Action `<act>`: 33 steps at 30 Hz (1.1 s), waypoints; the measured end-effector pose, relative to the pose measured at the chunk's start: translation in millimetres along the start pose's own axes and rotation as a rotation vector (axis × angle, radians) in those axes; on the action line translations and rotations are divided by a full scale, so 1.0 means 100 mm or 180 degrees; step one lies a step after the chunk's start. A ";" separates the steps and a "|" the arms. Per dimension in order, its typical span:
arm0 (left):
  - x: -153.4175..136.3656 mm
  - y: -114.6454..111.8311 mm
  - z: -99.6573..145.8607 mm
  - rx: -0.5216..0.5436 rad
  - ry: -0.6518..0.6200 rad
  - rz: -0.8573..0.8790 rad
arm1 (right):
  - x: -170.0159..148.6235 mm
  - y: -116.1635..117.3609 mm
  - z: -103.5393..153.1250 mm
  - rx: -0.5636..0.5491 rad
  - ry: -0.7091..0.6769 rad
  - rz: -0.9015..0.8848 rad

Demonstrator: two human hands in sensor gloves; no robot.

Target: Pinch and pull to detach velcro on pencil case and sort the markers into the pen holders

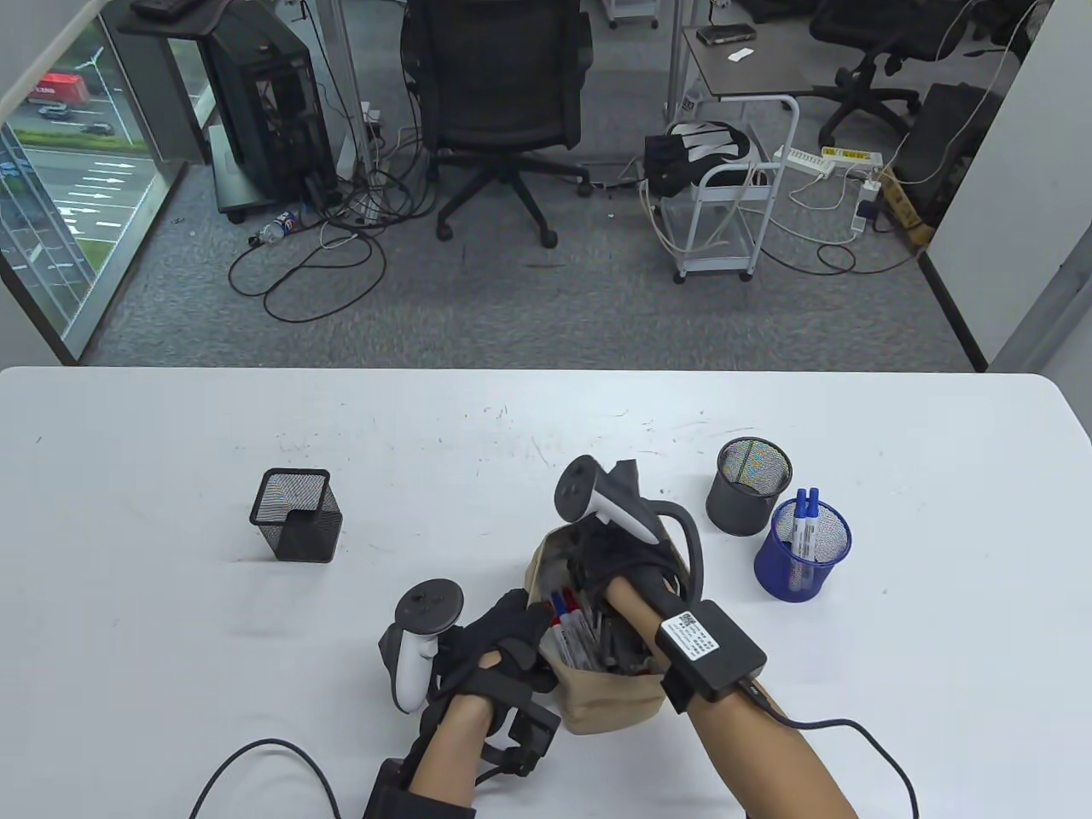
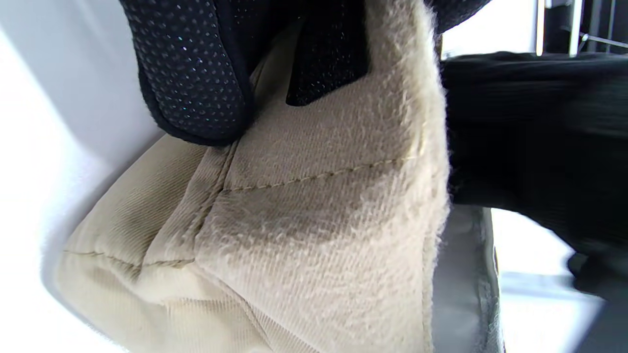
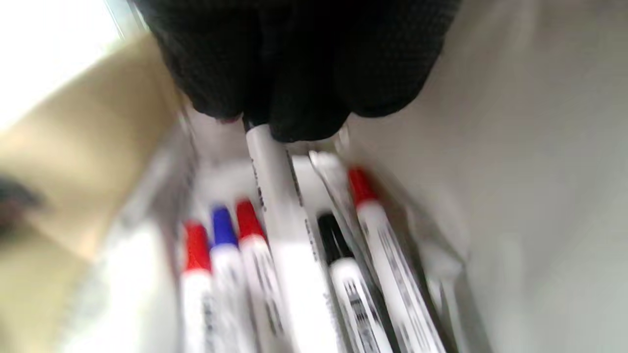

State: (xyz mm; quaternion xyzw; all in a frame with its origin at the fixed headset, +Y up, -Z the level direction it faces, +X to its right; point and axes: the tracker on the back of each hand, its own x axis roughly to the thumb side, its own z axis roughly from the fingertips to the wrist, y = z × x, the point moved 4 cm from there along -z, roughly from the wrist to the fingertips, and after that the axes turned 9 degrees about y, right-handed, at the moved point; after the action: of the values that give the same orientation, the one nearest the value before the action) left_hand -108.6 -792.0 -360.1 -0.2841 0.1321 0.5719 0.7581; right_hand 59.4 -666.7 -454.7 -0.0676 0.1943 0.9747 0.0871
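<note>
Two gloved hands work at a white surface [image 1: 171, 682], where we see a beige pencil case [image 1: 610, 699] near its front edge, mouth wide open, velcro flap already apart. Three mesh pen holders stand on the surface: a black square one [image 1: 294, 516] well to the left, a black round one [image 1: 748, 497] and, just beside it, a blue round one [image 1: 802, 553] that already has two blue-capped markers standing upright in it.

Our left hand [image 1: 490, 653] grips the near left edge of the case, fingers [image 2: 196, 73] curled over the cloth rim, propping the mouth open. Our right hand [image 1: 623, 567] reaches down inside the case and pinches the end of one white marker [image 3: 289, 230]; its cap colour is hidden under the fingertips [image 3: 304, 98].

We judge the step in hand to be lifting that marker out. To do it well, we should keep the left hand firm on the rim so the case does not rise with the marker, and draw along the barrel rather than sideways.

Inside the case, red, blue and black capped markers [image 3: 343, 255] lie side by side, long axes running the length of the case, caps toward the right hand
</note>
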 end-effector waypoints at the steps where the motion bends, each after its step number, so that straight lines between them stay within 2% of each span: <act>1: 0.00 0.00 0.00 -0.0001 0.0000 0.0003 | -0.05 -0.14 0.07 -0.0123 -0.0036 -0.0159; 2: 0.00 0.00 0.00 -0.0002 0.0000 0.0007 | -0.16 -0.36 0.16 -0.0300 -0.0072 -0.0420; 5: 0.00 0.00 0.00 -0.0004 0.0001 0.0019 | -0.51 -0.79 0.30 -0.0677 -0.0138 -0.1082; 8: -0.01 0.00 0.00 0.0010 -0.0006 0.0024 | -0.92 -1.09 0.35 -0.1219 -0.0075 -0.1316; 10: -0.01 -0.01 0.00 0.0007 -0.0008 0.0023 | -1.17 -1.18 0.31 -0.1474 0.0088 -0.1450; 13: 0.00 -0.01 0.00 0.0000 -0.0007 0.0008 | -1.45 -1.23 0.21 -0.1796 0.0426 -0.1309; 18: -0.01 0.00 0.00 0.0009 -0.0005 0.0041 | -1.68 -1.21 -0.01 -0.2123 0.0728 -0.1164; 24: -0.01 0.00 0.00 0.0010 -0.0010 0.0017 | -1.81 -1.09 -0.34 -0.1857 0.1080 -0.1064; 26: -0.01 0.00 0.00 0.0014 -0.0013 0.0003 | -1.83 -1.08 -0.36 -0.1818 0.1128 -0.1066; 29: -0.01 0.00 0.00 -0.0003 -0.0009 0.0004 | -1.78 -1.10 -0.33 -0.1695 0.0980 -0.1122; 33: -0.01 -0.01 0.00 0.0008 -0.0011 0.0000 | -1.50 -1.12 -0.17 -0.1415 0.0570 -0.1106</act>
State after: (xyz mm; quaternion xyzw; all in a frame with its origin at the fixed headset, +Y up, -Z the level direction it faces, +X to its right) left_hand -108.3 -792.7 -359.1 -0.2822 0.1315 0.5722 0.7587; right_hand 229.7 -593.3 -486.2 -0.2031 -0.0315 0.9540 0.2183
